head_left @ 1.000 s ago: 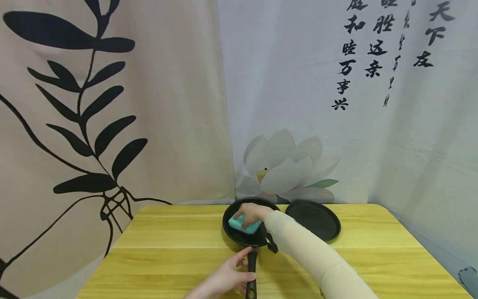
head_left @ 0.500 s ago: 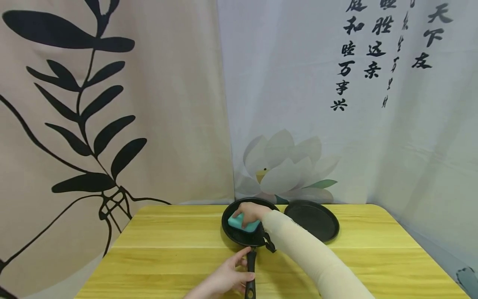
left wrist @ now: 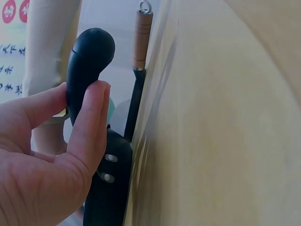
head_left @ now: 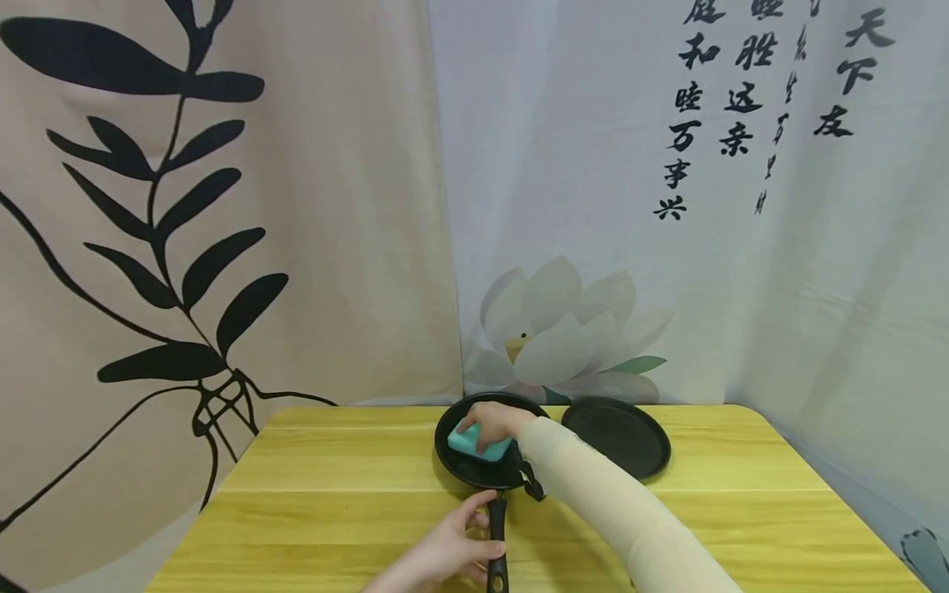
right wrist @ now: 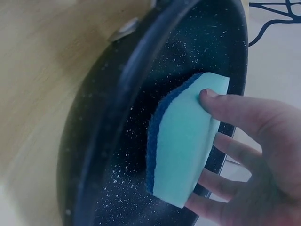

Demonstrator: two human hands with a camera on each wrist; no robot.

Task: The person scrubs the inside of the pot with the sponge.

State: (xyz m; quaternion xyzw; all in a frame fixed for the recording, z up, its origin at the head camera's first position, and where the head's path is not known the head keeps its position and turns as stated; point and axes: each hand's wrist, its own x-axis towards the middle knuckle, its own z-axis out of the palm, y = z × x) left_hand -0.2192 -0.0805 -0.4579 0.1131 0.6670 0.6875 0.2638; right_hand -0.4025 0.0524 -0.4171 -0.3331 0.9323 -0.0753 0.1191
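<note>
A black frying pan (head_left: 458, 475) with a speckled inside sits toward the back middle of the wooden table. My left hand (head_left: 451, 545) holds its dark handle (left wrist: 89, 59), thumb on one side and fingers on the other, as the left wrist view shows. Inside the pan, my right hand (head_left: 495, 422) grips a turquoise sponge (right wrist: 183, 141) between thumb and fingers. The sponge's dark blue scouring layer (right wrist: 157, 136) faces the pan's base. Part of the pan is hidden behind the right hand and its cream sleeve (head_left: 600, 486).
Right of the frying pan lies a flat round black pan (head_left: 626, 436), partly behind the right sleeve. A wooden handle (left wrist: 142, 40) with a metal ring shows in the left wrist view. A dark strap-like piece (head_left: 532, 480) is near the right wrist. A printed curtain (head_left: 356, 206) hangs behind the table (head_left: 334, 494).
Everything in the head view has drifted slightly left. Both hands, the sponge and the frying pan keep nearly the same positions relative to each other.
</note>
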